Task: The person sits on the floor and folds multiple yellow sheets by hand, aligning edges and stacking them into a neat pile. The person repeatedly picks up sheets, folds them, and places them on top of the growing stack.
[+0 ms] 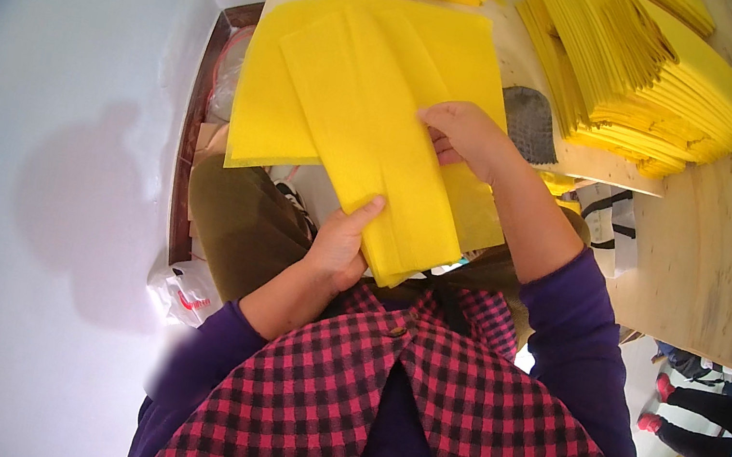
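Left hand (pixel 341 249) and right hand (pixel 477 142) pinch between fingers the long yellow folded cloth-like piece (pixel 373 132), apparently mid-folding; next calls for evened edges.

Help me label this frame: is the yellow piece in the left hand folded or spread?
Folded: the yellow piece is a narrow strip with lengthwise creases, layered edges showing at its end near the left hand.

– Doing what with the left hand (pixel 343 249)?
– Clasping, low and close in, with thumb (pixel 367 214) uppermost.
– And with the right hand (pixel 470 137)?
– Pinching farther out, with curled fingers (pixel 447 152) and bare, slanting forearm (pixel 538 222).
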Demonstrator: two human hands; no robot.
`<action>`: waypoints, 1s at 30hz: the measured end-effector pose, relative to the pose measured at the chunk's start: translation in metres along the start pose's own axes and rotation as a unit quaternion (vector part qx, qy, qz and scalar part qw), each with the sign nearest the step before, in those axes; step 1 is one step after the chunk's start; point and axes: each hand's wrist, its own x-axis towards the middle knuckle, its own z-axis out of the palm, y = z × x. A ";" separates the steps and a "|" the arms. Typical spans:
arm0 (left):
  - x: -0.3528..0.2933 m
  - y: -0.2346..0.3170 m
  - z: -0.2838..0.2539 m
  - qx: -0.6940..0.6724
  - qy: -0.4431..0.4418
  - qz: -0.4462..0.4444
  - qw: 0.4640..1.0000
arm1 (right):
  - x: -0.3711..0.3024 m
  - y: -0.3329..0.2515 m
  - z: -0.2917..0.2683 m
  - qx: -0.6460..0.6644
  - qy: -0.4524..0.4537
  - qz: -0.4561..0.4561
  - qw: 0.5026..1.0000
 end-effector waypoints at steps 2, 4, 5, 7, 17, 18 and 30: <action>0.001 0.000 0.000 -0.004 -0.003 0.002 1.000 | 0.004 -0.008 -0.002 0.007 -0.015 0.025 1.000; 0.001 0.001 0.000 -0.006 -0.007 0.002 1.000 | 0.009 -0.012 -0.001 0.001 -0.012 0.016 1.000; 0.001 0.002 0.000 -0.007 -0.007 0.000 1.000 | 0.011 -0.013 0.000 0.010 -0.018 0.012 1.000; 0.001 0.003 -0.001 -0.013 -0.012 -0.004 1.000 | 0.017 -0.014 -0.001 0.003 -0.028 0.012 1.000; 0.004 0.018 -0.011 0.013 -0.079 -0.057 0.995 | 0.049 -0.014 -0.008 -0.065 -0.003 -0.046 0.997; 0.005 0.022 -0.011 0.015 -0.096 -0.068 0.993 | 0.055 -0.020 -0.014 -0.124 -0.009 -0.064 0.990; 0.009 0.113 -0.015 0.390 -0.019 0.201 0.898 | 0.121 -0.065 -0.041 -0.330 -0.076 -0.092 0.936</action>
